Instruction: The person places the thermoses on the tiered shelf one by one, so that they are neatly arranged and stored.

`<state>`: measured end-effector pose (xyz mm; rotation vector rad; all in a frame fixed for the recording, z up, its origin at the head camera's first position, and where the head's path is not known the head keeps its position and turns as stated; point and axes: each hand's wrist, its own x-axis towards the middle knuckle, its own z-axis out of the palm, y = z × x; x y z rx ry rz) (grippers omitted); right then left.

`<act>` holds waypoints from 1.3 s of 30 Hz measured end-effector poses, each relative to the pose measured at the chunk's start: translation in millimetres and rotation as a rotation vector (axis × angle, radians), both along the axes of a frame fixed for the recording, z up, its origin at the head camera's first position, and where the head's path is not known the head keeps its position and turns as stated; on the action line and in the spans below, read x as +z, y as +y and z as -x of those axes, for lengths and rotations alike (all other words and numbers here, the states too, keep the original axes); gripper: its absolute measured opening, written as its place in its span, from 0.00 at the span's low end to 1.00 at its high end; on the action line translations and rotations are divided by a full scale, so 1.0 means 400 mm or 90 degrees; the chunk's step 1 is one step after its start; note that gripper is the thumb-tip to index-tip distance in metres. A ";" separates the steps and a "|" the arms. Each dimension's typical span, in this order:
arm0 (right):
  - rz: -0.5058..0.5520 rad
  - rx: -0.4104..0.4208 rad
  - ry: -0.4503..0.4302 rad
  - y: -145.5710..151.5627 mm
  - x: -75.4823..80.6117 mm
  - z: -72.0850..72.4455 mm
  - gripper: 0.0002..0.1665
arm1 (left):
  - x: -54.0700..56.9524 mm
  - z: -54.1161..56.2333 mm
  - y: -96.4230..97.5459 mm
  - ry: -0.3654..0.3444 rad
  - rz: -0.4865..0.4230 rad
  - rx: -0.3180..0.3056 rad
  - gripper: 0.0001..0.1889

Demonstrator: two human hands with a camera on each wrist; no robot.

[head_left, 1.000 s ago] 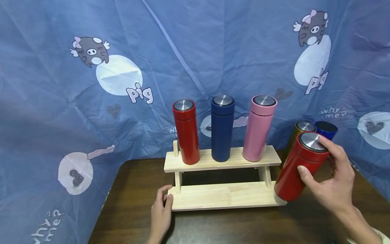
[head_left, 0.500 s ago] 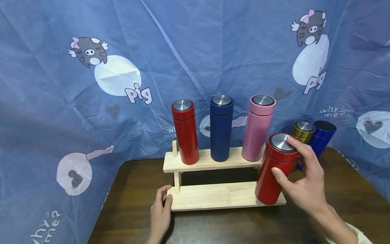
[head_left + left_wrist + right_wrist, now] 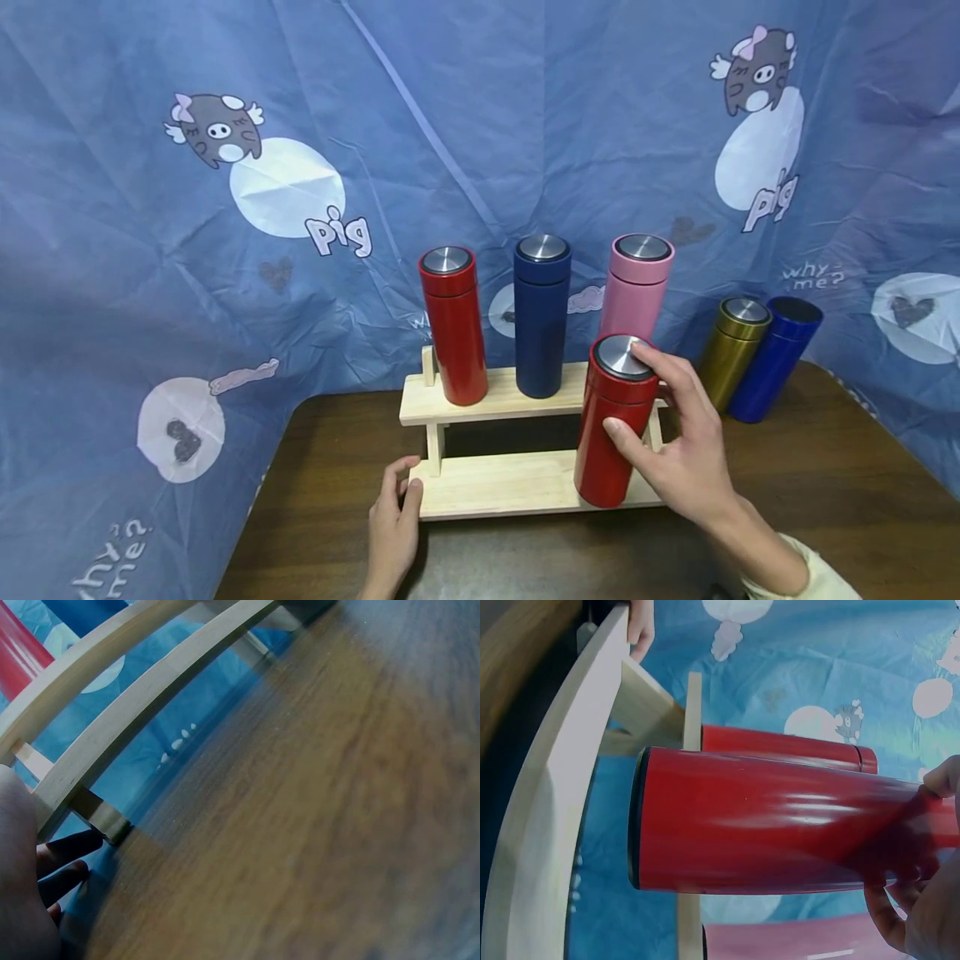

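Observation:
My right hand [image 3: 675, 446] grips a red thermos flask [image 3: 613, 446] near its top, thumb on the front and a finger on the steel lid. In the right wrist view, a gap shows between the flask's base [image 3: 639, 825] and the lower shelf [image 3: 547, 802]. The flask is nearly upright over the right part of that shelf. My left hand [image 3: 393, 521] holds the left end of the two-tier wooden rack [image 3: 495, 487]. On the upper tier stand another red flask [image 3: 459, 342], a navy flask [image 3: 542, 333] and a pink flask [image 3: 636, 300], partly hidden by the held one.
A gold flask [image 3: 729, 354] and a bright blue flask [image 3: 776, 362] stand on the dark wooden table [image 3: 840, 492] right of the rack. A blue printed cloth [image 3: 420, 150] hangs behind the table and along its left side.
My right hand has carried the red flask leftward from beyond the rack's right end to over the lower shelf, bringing the gold and blue flasks into view. The left hand stays in place.

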<state>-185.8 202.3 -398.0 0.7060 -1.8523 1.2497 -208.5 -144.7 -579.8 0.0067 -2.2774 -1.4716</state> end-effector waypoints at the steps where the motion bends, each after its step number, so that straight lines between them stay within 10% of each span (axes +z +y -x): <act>1: 0.003 0.004 0.000 -0.009 -0.002 0.004 0.52 | 0.002 -0.001 0.000 -0.003 0.002 0.001 0.12; 30: -0.021 0.069 -0.021 -0.221 -0.059 0.064 0.49 | -0.009 0.006 -0.005 0.035 0.009 -0.001 0.13; 39: -0.010 0.095 -0.031 -0.285 -0.083 0.075 0.50 | 0.013 -0.001 -0.004 -0.053 -0.014 -0.007 0.14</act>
